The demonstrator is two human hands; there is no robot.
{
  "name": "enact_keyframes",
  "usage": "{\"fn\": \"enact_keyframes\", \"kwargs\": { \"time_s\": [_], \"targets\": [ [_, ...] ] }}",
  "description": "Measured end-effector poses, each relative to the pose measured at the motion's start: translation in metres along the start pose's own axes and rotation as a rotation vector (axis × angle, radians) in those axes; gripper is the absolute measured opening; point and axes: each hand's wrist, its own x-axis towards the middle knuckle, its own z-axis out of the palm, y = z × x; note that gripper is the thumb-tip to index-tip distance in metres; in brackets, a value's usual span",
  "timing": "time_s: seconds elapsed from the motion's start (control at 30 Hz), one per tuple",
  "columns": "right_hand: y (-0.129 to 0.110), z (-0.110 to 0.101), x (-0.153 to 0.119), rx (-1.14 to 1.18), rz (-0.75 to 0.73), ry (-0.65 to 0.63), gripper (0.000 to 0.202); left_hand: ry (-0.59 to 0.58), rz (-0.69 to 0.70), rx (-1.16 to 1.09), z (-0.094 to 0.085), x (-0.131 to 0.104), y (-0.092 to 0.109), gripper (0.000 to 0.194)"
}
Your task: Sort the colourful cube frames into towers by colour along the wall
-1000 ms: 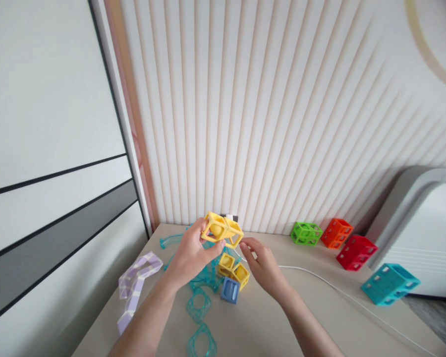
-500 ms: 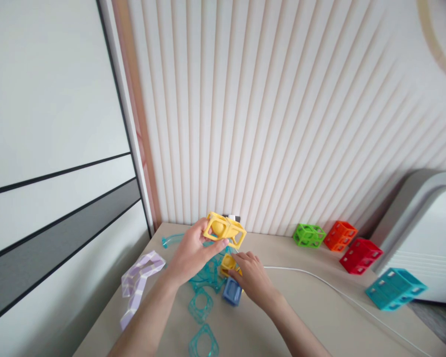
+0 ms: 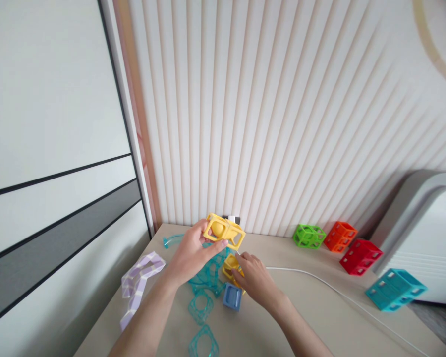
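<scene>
The left hand (image 3: 189,253) is closed, thumb against fingers, on a yellow double block (image 3: 225,231), holding it raised near the far edge of the surface (image 3: 267,327), left of its middle. The right hand (image 3: 256,277) is partly closed, thumb and fingers curved at the lower yellow blocks (image 3: 230,265); whether it grips them firmly cannot be told. Just nearer than these lies a blue block (image 3: 232,297), with translucent teal pieces (image 3: 208,275) to the left and a purple-and-white faceted strip (image 3: 134,290) by the left edge. The green block (image 3: 308,236), orange block (image 3: 341,235), red block (image 3: 360,256) and solid teal block (image 3: 396,289) run from the far edge toward the right edge. The double block seems pinched mostly at its left part, so a bump on its free end could twist it or part its halves. Lifting from this cluster might nudge the blue block or snag the teal pieces, and a sleeveless forearm sweeping right could drag the white cable (image 3: 301,270).
</scene>
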Motion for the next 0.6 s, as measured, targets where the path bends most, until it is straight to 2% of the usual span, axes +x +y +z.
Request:
{"fn": "enact_keyframes", "kwargs": {
  "time_s": [0.6],
  "targets": [
    [0.0028, 0.0071, 0.0055, -0.077, 0.058, 0.004, 0.033, -0.004, 0.001, 0.033, -0.0004, -0.0009, 0.0001, 0.03]
  ]
}}
